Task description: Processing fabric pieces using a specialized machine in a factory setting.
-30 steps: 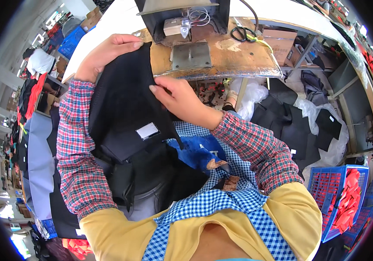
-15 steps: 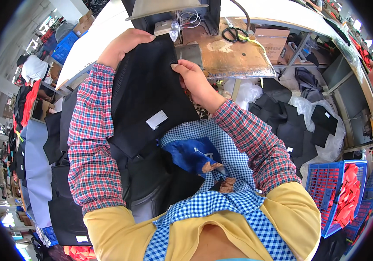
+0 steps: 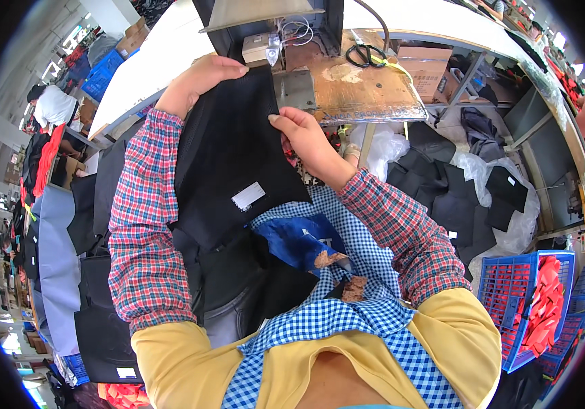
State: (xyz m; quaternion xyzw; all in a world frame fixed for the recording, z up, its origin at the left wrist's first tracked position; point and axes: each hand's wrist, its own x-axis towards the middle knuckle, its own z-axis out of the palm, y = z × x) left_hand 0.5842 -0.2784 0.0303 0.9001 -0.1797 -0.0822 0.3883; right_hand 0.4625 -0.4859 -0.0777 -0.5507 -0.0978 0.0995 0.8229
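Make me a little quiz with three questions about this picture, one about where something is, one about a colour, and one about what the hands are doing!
1. Where are the scissors?
A. on the wooden worktop
B. in the blue crate
C. in the right hand

2. What colour is the cloth piece being held?
A. red
B. black
C. yellow

3. How is the cloth piece held?
A. lying loose, untouched
B. by one hand only
C. by both hands at its top

Answers:
1. A, they lie on the worn wooden worktop beyond the hands.
2. B, it is black with a small white label.
3. C, the left hand and right hand each have a grip on an upper edge.
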